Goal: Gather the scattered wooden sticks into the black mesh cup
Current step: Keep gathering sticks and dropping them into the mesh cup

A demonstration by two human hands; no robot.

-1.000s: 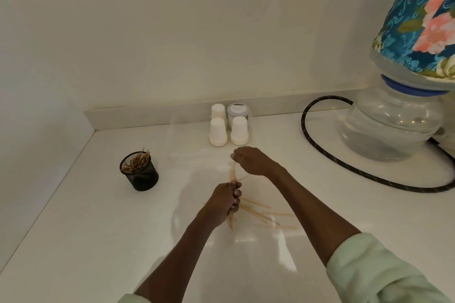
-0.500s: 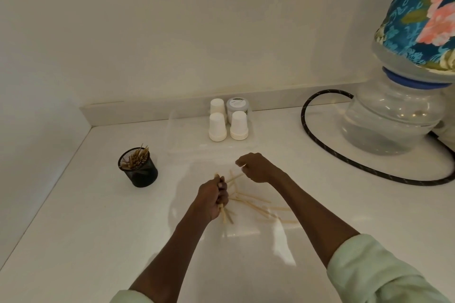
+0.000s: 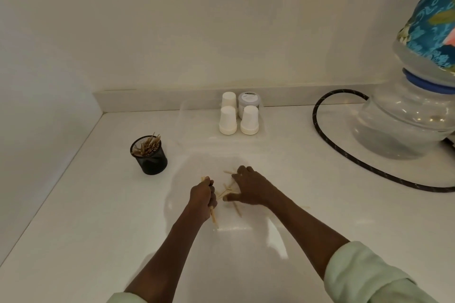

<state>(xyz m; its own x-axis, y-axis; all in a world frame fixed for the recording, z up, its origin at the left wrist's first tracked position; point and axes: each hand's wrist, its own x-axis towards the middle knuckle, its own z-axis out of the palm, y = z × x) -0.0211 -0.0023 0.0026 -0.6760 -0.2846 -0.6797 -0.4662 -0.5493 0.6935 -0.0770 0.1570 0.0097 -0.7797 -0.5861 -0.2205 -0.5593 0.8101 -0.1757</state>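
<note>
Left grip (image 3: 202, 194): we clench a bundle of wooden sticks (image 3: 213, 217).
Right grip (image 3: 248, 188): released, spread over loose sticks (image 3: 227, 189) between both grips.
Black mesh cup (image 3: 149, 158): left of, beyond our left grip.

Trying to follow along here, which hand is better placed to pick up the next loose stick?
Right. The right hand is spread over the loose sticks, while the left hand already grips a bundle.

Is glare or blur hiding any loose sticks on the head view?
Head view: glare patch on the counter near the left hand; pale loose sticks by the right hand blend into it; edges bow from the wide-angle lens.
</note>
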